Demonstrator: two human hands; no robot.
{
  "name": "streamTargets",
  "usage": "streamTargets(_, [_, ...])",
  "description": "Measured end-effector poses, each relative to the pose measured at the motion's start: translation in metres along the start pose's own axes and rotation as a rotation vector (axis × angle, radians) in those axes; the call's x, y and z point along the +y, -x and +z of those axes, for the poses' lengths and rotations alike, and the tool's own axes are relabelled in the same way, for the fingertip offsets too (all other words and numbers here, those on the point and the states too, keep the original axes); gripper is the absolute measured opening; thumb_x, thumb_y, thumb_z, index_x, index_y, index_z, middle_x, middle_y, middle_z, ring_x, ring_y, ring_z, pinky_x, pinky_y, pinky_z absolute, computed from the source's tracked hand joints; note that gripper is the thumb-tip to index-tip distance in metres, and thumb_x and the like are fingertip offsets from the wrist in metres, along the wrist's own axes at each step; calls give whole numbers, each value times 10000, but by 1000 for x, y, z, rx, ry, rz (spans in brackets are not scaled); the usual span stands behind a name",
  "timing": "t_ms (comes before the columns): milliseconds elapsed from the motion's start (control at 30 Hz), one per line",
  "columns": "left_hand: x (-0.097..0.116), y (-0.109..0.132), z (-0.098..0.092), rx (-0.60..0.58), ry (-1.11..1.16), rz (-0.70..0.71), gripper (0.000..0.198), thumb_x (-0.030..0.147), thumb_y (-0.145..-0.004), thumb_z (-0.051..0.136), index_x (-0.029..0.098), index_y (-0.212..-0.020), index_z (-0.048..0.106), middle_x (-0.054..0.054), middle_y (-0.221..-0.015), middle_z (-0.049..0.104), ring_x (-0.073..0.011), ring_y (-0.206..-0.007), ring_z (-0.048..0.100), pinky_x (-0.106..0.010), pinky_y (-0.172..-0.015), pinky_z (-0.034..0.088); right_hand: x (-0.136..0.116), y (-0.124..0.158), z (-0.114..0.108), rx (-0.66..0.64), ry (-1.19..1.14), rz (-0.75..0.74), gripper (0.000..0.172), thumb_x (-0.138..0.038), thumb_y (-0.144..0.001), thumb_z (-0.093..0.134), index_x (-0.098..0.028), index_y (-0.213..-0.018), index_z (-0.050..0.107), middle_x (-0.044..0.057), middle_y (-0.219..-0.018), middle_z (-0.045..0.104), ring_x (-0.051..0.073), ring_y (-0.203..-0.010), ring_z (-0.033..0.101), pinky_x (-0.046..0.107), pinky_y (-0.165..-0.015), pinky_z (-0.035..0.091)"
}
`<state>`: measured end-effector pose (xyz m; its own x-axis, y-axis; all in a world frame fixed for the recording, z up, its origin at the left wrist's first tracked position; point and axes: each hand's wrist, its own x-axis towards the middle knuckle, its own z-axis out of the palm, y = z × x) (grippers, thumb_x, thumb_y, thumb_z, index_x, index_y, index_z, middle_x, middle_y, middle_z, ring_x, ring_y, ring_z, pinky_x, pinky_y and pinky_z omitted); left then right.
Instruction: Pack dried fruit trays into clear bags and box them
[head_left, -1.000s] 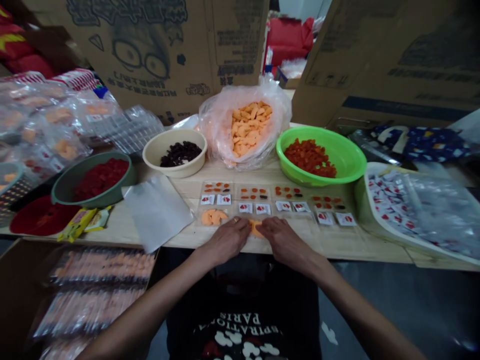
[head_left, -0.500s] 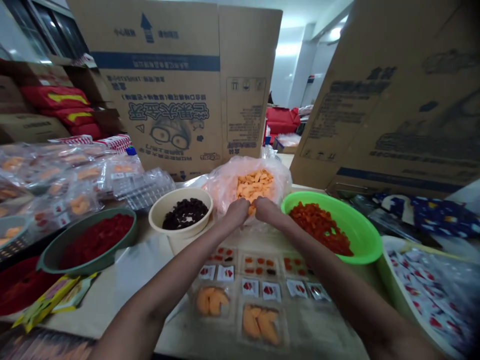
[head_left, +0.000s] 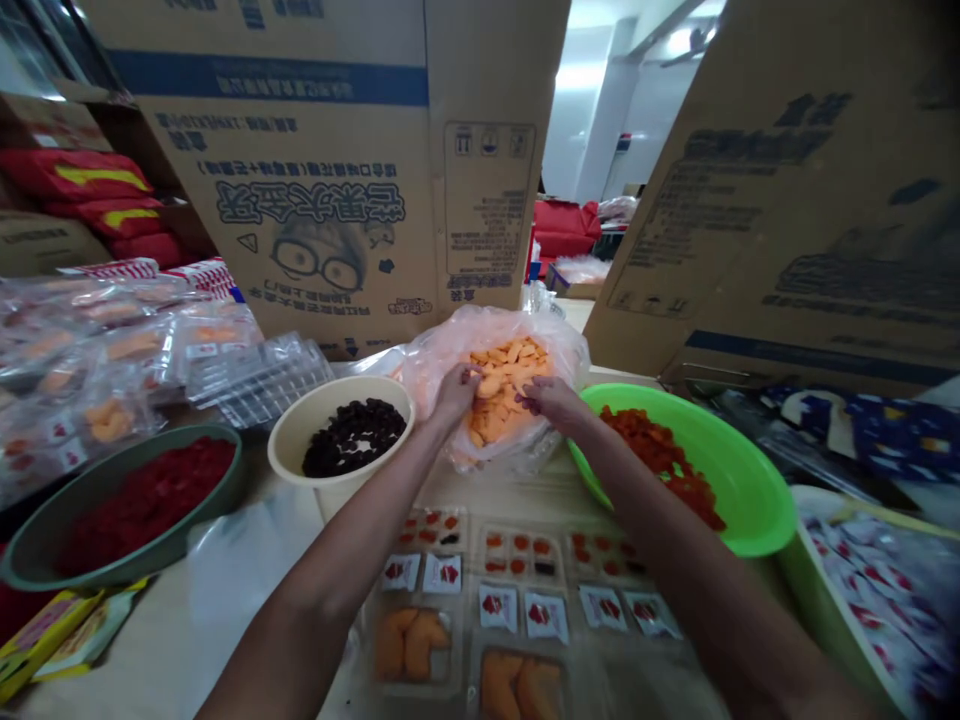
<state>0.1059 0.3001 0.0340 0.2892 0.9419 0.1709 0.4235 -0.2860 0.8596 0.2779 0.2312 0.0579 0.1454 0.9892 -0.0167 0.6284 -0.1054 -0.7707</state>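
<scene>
Both my hands reach into a clear plastic bag (head_left: 450,345) of orange dried-fruit slices (head_left: 501,410) at the back of the table. My left hand (head_left: 455,385) has its fingers curled over slices at the bag's left edge. My right hand (head_left: 546,396) lies on the pile to the right, fingers bent down among the slices. In front of me lie clear compartment trays (head_left: 480,600) with small red-and-white sachets, red and dark bits, and orange slices in two near cells.
A cream bowl (head_left: 300,440) of dark fruit sits left of the bag, a green basin (head_left: 742,490) of red pieces right. A grey-green bowl (head_left: 45,560) of red fruit stands far left. Packed trays (head_left: 112,350) pile at left. Cardboard boxes (head_left: 322,150) wall the back. A sachet tray (head_left: 877,600) lies right.
My hands left the near tray, where they had set orange slices, and reached forward into the bag. They have since spread apart on the pile. My head has tilted up.
</scene>
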Motion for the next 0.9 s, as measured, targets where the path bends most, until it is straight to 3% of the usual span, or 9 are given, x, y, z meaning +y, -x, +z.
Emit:
streamTargets(67, [12, 24, -6, -60, 247, -74, 266, 213, -931, 527, 166, -1189, 574, -41, -940, 646, -138, -807, 653, -279, -727, 579, 7, 42, -15, -57, -172, -20, 302, -420, -890, 492, -152, -958, 612, 110, -915, 709, 159, -717, 620, 241, -620, 458])
streamTargets(167, [27, 83, -11, -248, 639, -189, 386, 151, -762, 693, 164, -1136, 599, 7, -833, 587, -104, -717, 618, -263, -719, 578, 27, 129, -36, -117, -401, -42, 348, -492, -808, 615, -168, -934, 616, 62, -910, 682, 139, -721, 588, 240, -655, 453])
streamTargets(300, [43, 174, -5, -434, 503, -94, 554, 124, -662, 729, 205, -1195, 605, 48, -795, 541, -63, -635, 537, -169, -594, 479, 62, 247, -45, 12, -375, 31, 297, -438, -793, 662, -173, -916, 614, 4, -793, 612, 138, -692, 536, 241, -615, 387])
streamTargets(433, [54, 251, 33, -685, 335, -67, 348, 153, -713, 681, 176, -1045, 578, 72, -696, 509, -61, -565, 466, -164, -518, 357, 89, 327, -14, 207, -123, 268, 293, -303, -857, 535, -178, -1120, 504, -30, -690, 566, 165, -618, 524, 262, -579, 365])
streamTargets(533, [56, 284, 68, -792, 173, 3, 238, 114, -735, 641, 164, -963, 598, 58, -693, 526, -86, -601, 487, -194, -549, 373, 94, 353, 14, 259, 142, 378, 228, -216, -871, 489, -175, -1095, 498, 27, -778, 627, 198, -698, 586, 291, -644, 400])
streamTargets(600, [56, 292, 84, -787, 2, 88, 238, 95, -743, 636, 161, -971, 628, 25, -774, 569, -116, -676, 539, -228, -617, 433, 90, 361, 23, 242, 341, 365, 175, -191, -899, 471, -164, -1052, 551, 93, -898, 658, 229, -830, 618, 311, -727, 422])
streamTargets(767, [55, 299, 89, -626, -242, 374, 250, 67, -847, 542, 160, -1051, 651, -78, -1088, 584, -183, -962, 612, -319, -868, 512, 72, 371, 15, 144, 675, 207, 261, -87, -903, 443, -122, -1029, 669, 169, -1078, 638, 273, -1057, 579, 340, -909, 414])
streamTargets(900, [53, 314, 91, -754, -385, 490, 237, 56, -892, 455, 154, -884, 671, -97, -968, 630, -234, -935, 632, -372, -830, 539, 63, 377, 14, -118, 708, 121, 326, 4, -809, 467, -125, -1009, 691, 146, -1022, 677, 271, -1007, 616, 350, -858, 432])
